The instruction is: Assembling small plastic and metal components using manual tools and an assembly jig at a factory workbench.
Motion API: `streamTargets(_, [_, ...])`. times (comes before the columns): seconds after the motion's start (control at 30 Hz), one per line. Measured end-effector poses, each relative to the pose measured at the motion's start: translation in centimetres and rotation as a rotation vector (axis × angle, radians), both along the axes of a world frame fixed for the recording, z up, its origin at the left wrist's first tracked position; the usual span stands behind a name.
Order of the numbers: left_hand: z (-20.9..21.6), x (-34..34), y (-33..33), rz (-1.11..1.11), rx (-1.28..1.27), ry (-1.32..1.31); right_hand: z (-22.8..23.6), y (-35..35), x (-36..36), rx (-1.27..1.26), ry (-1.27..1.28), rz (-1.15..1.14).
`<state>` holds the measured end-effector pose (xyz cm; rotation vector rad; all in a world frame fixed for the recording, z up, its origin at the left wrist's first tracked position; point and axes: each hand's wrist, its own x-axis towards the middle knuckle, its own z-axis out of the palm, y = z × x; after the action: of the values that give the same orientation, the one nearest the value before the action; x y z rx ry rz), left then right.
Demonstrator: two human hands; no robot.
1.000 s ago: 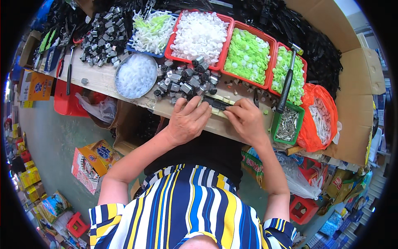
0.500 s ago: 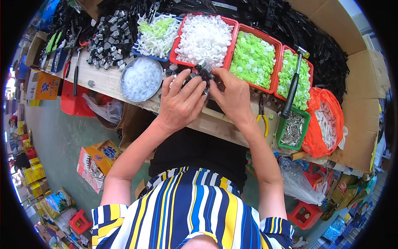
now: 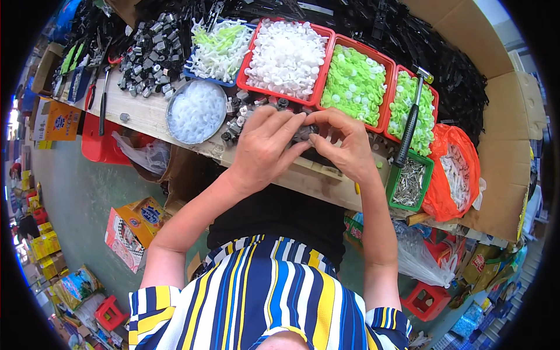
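My left hand [image 3: 263, 146] and my right hand [image 3: 345, 147] meet over the front of the workbench [image 3: 303, 178]. Thumbs and fingertips of both are pinched around a small dark grey part [image 3: 303, 133], mostly covered by the fingers. Beside and behind my left fingers lie several small grey-and-black parts [image 3: 233, 108]. Just beyond the hands stands a red tray [image 3: 328, 58] heaped with small white plastic caps. Left of my left hand sits a round metal dish [image 3: 169, 119] of translucent white pieces.
Red trays of green caps [image 3: 356, 84], a hammer [image 3: 412, 119], a green tray [image 3: 402, 205] of metal pins and an orange bag [image 3: 434, 201] stand right. A blue tray of sticks [image 3: 219, 52], a grey block pile [image 3: 156, 52] and a screwdriver [image 3: 104, 108] lie left. Black strips [image 3: 449, 76] lie behind.
Both hands have shifted right and slightly nearer, away from the cluster of parts they were over. My right forearm now covers most of the yellow-handled pliers.
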<state>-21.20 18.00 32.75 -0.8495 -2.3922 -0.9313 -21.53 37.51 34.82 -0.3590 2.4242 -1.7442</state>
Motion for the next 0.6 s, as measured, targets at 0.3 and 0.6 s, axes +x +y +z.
streamTargets(0.3, [0.3,-0.4,0.4,0.003,0.192,-0.183,-1.0,-1.1,-0.2,-0.466,-0.158,0.047])
streamTargets(0.6, [0.5,-1.2,1.9,0.155,0.293,-0.161,-1.4,-3.5,0.5,-0.447,-0.026,-0.263])
